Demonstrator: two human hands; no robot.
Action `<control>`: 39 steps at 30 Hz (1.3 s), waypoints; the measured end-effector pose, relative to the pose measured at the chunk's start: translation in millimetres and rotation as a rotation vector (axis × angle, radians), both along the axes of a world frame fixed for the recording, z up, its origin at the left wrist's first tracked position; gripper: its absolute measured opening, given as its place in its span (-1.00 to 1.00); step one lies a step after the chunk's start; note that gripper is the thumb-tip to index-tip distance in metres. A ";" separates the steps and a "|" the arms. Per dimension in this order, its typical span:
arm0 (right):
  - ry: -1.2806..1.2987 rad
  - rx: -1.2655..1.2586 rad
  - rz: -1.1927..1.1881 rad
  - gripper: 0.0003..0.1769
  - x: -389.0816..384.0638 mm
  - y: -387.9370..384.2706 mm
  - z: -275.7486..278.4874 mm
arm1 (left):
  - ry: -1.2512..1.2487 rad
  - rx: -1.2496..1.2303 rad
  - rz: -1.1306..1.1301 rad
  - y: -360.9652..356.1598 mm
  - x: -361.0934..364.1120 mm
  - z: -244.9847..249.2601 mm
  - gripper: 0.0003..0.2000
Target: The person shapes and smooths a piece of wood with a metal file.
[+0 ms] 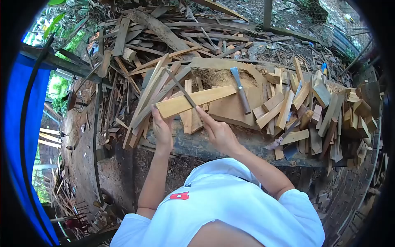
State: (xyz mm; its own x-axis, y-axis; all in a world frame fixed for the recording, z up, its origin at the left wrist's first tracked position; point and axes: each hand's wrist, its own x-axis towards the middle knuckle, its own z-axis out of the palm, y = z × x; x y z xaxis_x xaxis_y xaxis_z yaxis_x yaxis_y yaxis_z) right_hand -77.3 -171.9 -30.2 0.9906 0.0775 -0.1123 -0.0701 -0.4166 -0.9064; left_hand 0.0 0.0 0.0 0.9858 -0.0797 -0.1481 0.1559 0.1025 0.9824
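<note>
My left hand [163,132] grips the near-left end of a pale, wedge-shaped piece of wood [201,99], with the thumb near its end corner. In my right hand [222,135] is the near end of a long, thin, dark metal file [181,88]. It lies slantwise across the wood, pointing up and left; whether its edge or its face touches the wood is hard to tell. Just right of the wood, a wide-bladed chisel [241,91] with a brown wooden handle lies on a thick, hollowed wooden block [230,113].
A worn workbench [185,142] stands before me. Many wood offcuts [284,109] are heaped on its right side. Long slats [148,96] lean at the left, and a large scrap pile [164,35] lies behind. A blue tarp [24,136] hangs at far left.
</note>
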 end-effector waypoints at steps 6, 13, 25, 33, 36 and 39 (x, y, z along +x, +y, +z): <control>-0.449 0.159 -0.013 -0.30 -0.8 32.2 26.7 | -0.119 0.081 -0.022 -4.9 -2.1 8.3 -0.34; -0.190 0.102 -0.029 -0.26 -0.4 11.5 14.5 | -0.093 0.065 -0.019 0.7 -2.4 5.8 -0.35; -0.126 0.067 -0.093 -0.28 1.3 5.6 -4.9 | -0.125 0.108 -0.013 -2.1 -4.3 4.3 -0.32; -0.316 0.099 -0.042 -0.31 -1.1 9.3 -4.8 | -0.109 0.052 0.030 -3.3 -3.5 -0.2 -0.34; -0.072 0.095 -0.068 -0.33 -0.8 3.0 2.0 | -0.123 0.090 -0.011 1.9 -1.0 -1.7 -0.34; -0.413 0.144 -0.018 -0.32 -0.3 25.2 17.2 | -0.128 0.079 -0.005 -1.0 -3.6 -2.0 -0.34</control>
